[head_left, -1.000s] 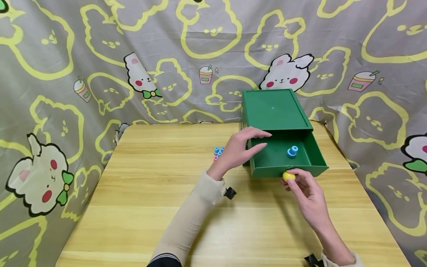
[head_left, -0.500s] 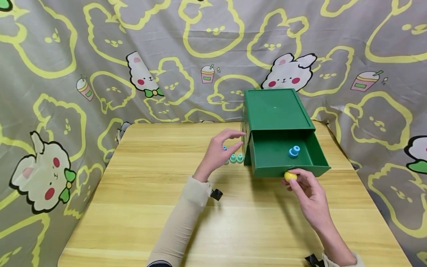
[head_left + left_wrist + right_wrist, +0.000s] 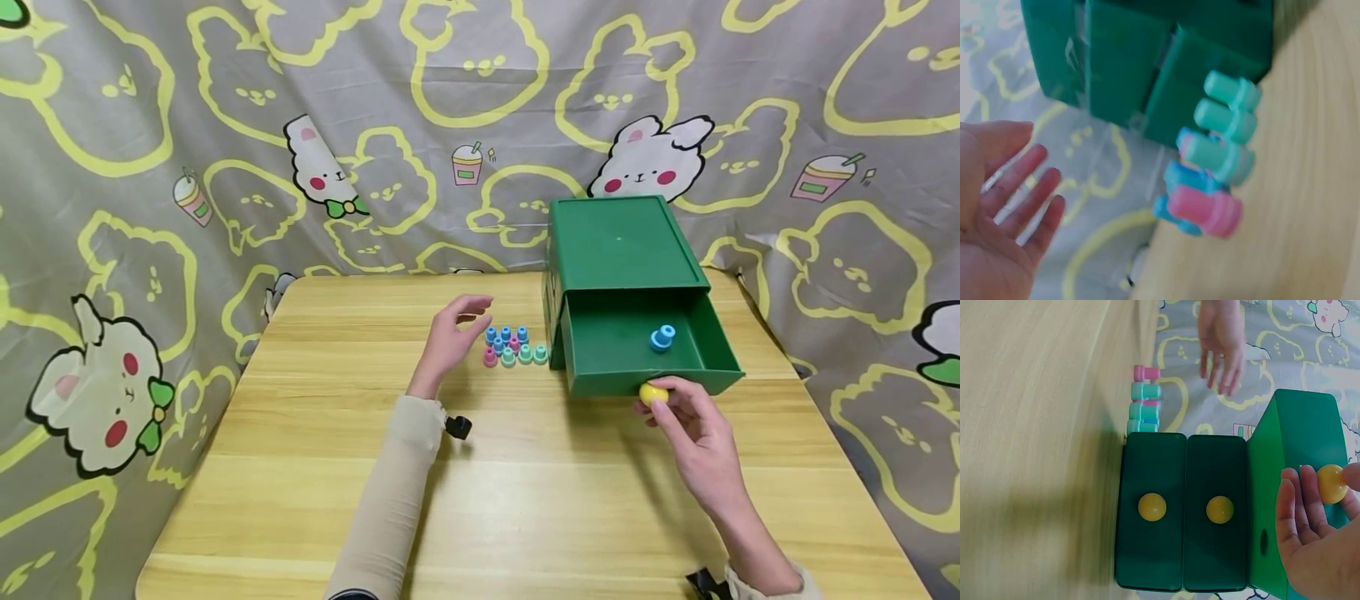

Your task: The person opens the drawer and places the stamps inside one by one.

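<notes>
My right hand (image 3: 697, 442) pinches the round yellow knob (image 3: 654, 394) of the pulled-out top drawer (image 3: 600, 346). Inside that drawer lies one small blue peg-like piece (image 3: 662, 337) with a wide base. My left hand (image 3: 446, 342) hovers over the table with fingers relaxed and nothing in them. Just right of it stands a cluster of similar small pieces: blue ones (image 3: 506, 333), pink ones (image 3: 490, 357) and mint green ones (image 3: 525, 355). In the left wrist view, a pink piece (image 3: 1204, 211) stands apart from my left fingers.
The green drawer cabinet (image 3: 626, 242) stands at the table's back right. Two lower drawers with yellow knobs (image 3: 1152, 507) are closed in the right wrist view. A patterned curtain (image 3: 480, 108) hangs behind the wooden table (image 3: 315, 467).
My left hand has moved left, from above the open drawer to beside the cluster, uncovering the small pieces. My right hand keeps its hold on the knob, and the drawer stays out.
</notes>
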Demonstrator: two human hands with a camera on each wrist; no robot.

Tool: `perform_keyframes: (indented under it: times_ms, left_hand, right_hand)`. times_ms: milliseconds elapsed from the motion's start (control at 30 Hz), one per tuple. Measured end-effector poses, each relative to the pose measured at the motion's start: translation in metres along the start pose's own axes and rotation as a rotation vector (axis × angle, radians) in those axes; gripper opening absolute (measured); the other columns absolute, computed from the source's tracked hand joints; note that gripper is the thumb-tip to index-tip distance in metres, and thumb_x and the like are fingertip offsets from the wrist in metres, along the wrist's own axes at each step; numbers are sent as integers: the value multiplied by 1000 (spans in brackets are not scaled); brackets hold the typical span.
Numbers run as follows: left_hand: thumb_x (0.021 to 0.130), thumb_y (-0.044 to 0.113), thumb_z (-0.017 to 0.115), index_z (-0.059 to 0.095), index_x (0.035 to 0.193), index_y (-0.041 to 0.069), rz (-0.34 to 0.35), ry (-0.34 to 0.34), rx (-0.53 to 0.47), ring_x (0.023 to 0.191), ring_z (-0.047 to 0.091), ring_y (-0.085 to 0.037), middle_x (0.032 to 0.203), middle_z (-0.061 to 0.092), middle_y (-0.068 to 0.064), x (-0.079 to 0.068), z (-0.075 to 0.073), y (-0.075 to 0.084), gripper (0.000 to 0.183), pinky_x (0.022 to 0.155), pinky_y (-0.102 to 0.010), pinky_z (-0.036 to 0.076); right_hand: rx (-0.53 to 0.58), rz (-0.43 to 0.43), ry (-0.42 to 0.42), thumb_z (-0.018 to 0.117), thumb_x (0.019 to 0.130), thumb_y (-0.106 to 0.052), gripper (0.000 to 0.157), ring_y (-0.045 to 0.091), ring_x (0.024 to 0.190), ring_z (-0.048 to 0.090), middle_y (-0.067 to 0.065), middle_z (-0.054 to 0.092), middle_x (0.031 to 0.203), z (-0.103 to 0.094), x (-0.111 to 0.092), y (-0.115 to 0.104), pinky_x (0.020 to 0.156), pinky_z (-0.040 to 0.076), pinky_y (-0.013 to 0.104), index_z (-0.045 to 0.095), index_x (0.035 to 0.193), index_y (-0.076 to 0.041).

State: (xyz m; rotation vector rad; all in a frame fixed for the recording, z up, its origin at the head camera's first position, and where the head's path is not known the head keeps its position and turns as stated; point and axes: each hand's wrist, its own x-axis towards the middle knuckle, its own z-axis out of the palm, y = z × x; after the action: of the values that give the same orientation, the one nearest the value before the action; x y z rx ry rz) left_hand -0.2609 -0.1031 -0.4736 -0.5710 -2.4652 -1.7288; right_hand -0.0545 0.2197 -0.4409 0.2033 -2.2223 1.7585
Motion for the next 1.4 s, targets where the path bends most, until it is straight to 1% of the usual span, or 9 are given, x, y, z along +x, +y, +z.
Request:
perform_keyframes:
  times_ms: [100, 233, 400, 533, 667, 800, 1000, 1233, 1400]
  left_hand:
    - [102, 13, 66, 65, 135, 7, -81, -26, -3, 123, 62, -31, 136, 66, -15, 1, -2, -12, 33, 111, -48, 48]
    - [103, 14, 64, 61, 141, 9, -172, -88, 14, 127, 60, -31, 139, 63, -13, 3, -2, -25, 38, 111, -46, 49]
    - [104, 16, 64, 57, 146, 10, -236, -169, 49, 129, 59, -32, 143, 61, -11, 7, 1, -37, 43, 111, -49, 49]
    - [103, 13, 65, 59, 144, 11, -239, -218, 86, 129, 60, -33, 141, 63, -11, 8, 4, -42, 42, 111, -49, 49]
    - [103, 15, 65, 63, 140, 12, -226, -239, 124, 126, 61, -31, 137, 65, -10, 10, 9, -46, 38, 110, -47, 49]
    - [102, 15, 66, 66, 136, 15, -232, -242, 159, 122, 63, -28, 133, 68, -7, 10, 12, -49, 34, 108, -45, 50]
    - [101, 15, 68, 69, 132, 13, -252, -232, 199, 117, 65, -27, 127, 70, -9, 9, 13, -53, 31, 107, -43, 51]
    - [101, 17, 69, 70, 127, 12, -240, -216, 235, 113, 66, -26, 122, 72, -9, 10, 15, -56, 27, 104, -42, 53]
    - [101, 18, 69, 71, 125, 13, -236, -204, 241, 110, 66, -25, 119, 72, -8, 10, 16, -58, 25, 101, -42, 54]
  right_hand:
    - [17, -14, 4, 53, 104, 4, 25, 8, 98, 70, 5, 71, 107, 0, 1, 0, 81, 58, 18, 55, 128, 9]
    - [42, -39, 12, 53, 104, 7, 25, 9, 97, 71, 5, 72, 106, 0, 2, -2, 81, 58, 18, 56, 128, 10]
    - [57, -37, 32, 53, 103, 8, 24, 11, 96, 71, 5, 72, 105, 1, 3, -4, 80, 58, 18, 57, 127, 9]
    - [53, -33, 40, 53, 103, 8, 24, 11, 95, 71, 6, 72, 105, 2, 2, -4, 80, 58, 18, 58, 126, 9]
    - [49, -38, 40, 53, 103, 8, 24, 11, 95, 71, 6, 73, 104, 2, 1, -3, 79, 58, 19, 58, 126, 9]
    - [69, -49, 36, 53, 103, 9, 24, 10, 95, 71, 6, 73, 104, 2, 1, -2, 79, 58, 19, 58, 126, 10]
    - [70, -39, 38, 53, 103, 9, 23, 10, 95, 71, 7, 73, 103, 2, 0, -1, 79, 58, 19, 58, 126, 9]
    - [65, -32, 40, 53, 103, 8, 23, 11, 95, 71, 7, 73, 104, 2, -1, -1, 79, 57, 19, 58, 126, 9]
    - [62, -35, 34, 53, 103, 8, 24, 11, 96, 71, 7, 72, 104, 1, -1, 0, 80, 57, 19, 58, 126, 9]
